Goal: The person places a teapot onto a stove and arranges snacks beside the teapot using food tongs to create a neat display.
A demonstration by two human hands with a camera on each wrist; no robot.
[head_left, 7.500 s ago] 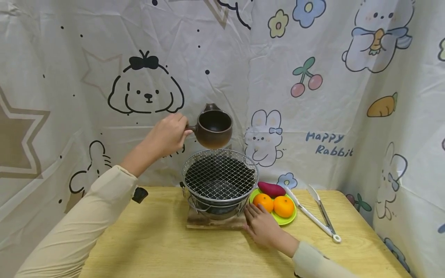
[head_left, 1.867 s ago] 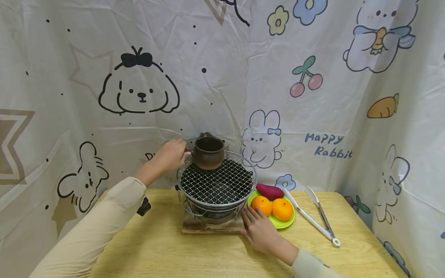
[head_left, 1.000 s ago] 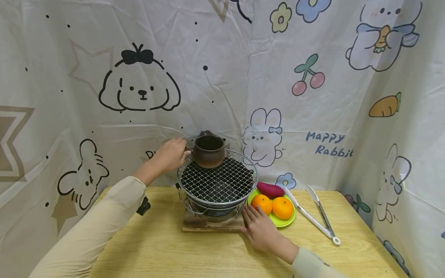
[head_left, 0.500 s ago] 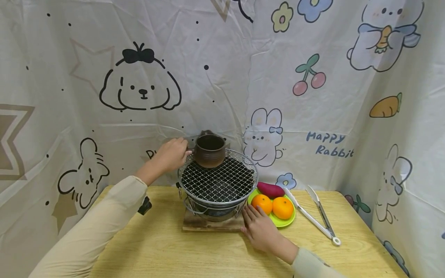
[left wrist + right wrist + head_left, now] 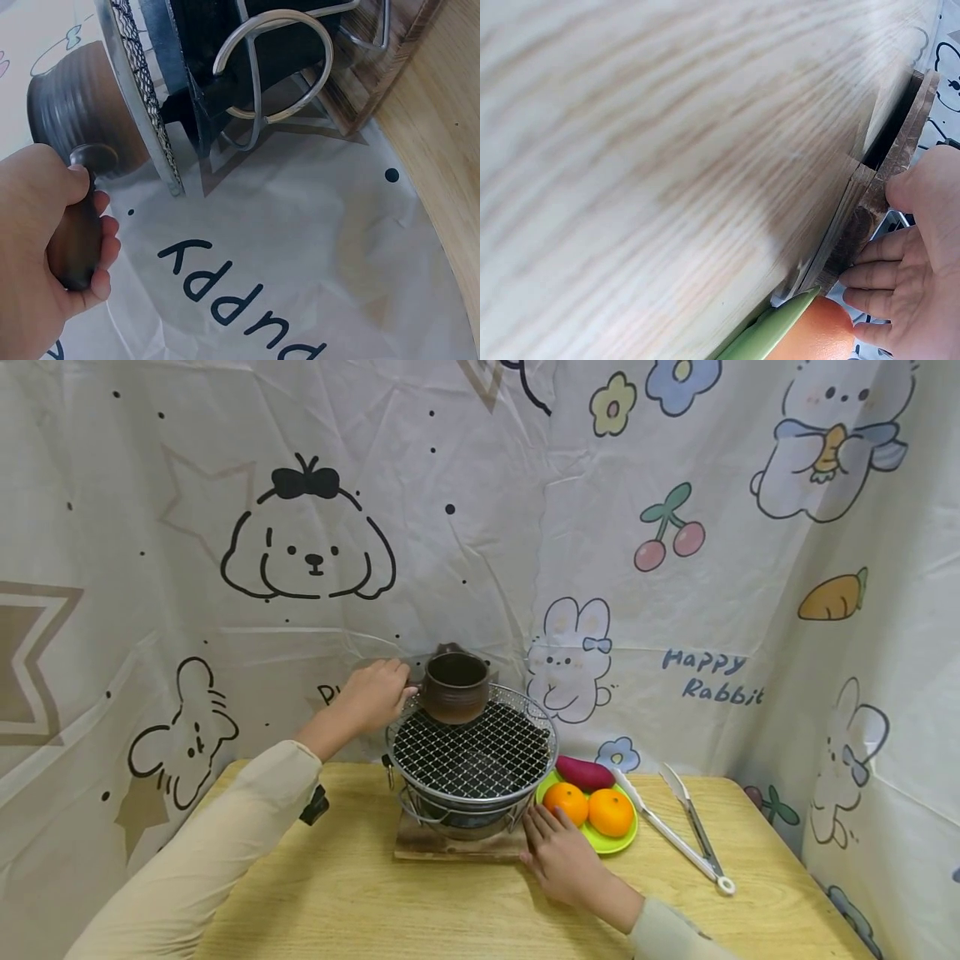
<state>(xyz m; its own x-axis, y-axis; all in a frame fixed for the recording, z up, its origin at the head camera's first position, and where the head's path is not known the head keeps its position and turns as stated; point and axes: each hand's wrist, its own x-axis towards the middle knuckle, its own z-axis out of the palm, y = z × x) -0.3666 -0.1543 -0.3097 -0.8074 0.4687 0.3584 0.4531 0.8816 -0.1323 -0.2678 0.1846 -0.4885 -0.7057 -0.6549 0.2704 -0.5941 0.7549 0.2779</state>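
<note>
My left hand (image 5: pixel 372 695) grips the side handle (image 5: pixel 76 244) of a dark brown clay pot (image 5: pixel 455 695), fingers curled round it. The pot is upright, its mouth facing up, with its base right at the back left of the wire grill mesh (image 5: pixel 480 760). That mesh tops a round metal stove on a wooden board (image 5: pixel 457 847). My right hand (image 5: pixel 564 860) lies with straight fingers against the board's right end, beside the green plate (image 5: pixel 628 837). In the right wrist view, thumb and fingers reach along the board's edge (image 5: pixel 870 214).
The plate holds two oranges (image 5: pixel 611 812) and a purple sweet potato (image 5: pixel 585 773). White-handled tongs (image 5: pixel 678 839) lie spread to the right. A printed curtain (image 5: pixel 465 485) hangs close behind the wooden table (image 5: pixel 360 902).
Since the earliest frame, my left hand has lowered the pot from above the grill down to its mesh. Over the last two seconds both hands stay nearly still; the view shifts slightly.
</note>
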